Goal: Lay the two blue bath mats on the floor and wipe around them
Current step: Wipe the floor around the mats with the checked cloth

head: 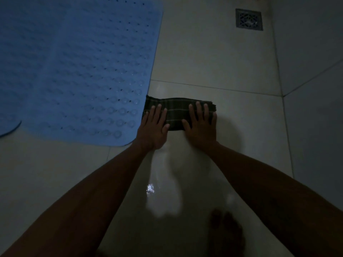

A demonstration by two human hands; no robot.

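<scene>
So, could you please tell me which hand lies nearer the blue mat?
The left hand, by the blue mat; the right hand presses the cloth's far end.

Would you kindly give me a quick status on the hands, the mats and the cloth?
Left hand and right hand flat on folded checked cloth. Cloth on floor tile, touching blue mat edge. Second mat corner visible. Floor drain ahead, clear.

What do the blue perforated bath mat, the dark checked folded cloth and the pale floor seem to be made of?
Blue perforated bath mat: probably soft rubber or PVC, going by its moulded bumps and drain holes. Dark checked folded cloth: woven fabric, with pale stripes and layered edges. Pale floor: likely glazed ceramic tile, glossy, with grout lines.
</scene>
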